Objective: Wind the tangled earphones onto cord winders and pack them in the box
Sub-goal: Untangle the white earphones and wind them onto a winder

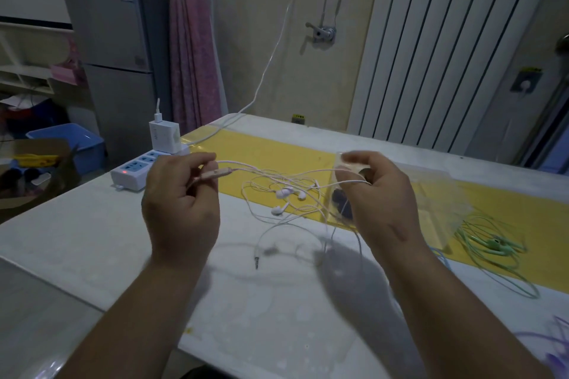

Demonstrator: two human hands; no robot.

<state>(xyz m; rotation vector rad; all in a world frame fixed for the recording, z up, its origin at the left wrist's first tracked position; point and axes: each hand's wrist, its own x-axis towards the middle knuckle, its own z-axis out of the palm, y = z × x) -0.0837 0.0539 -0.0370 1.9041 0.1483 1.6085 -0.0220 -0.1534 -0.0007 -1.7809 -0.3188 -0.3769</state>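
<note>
The step in hand was untangling, with no winding begun. The left hand [181, 194] had its grip pinched on the inline remote [215, 175] of the pink earphones [286, 195]. Their knotted cord sagged between both hands over the desk [92, 224], jack plug [256, 261] lowest. The right hand [380, 194] pinched what looked like a pale cord winder [351, 164], cord looped over a finger. The clear box [437, 194] lay just behind it. Next, the knot needed teasing apart to free one end for the winder.
</note>
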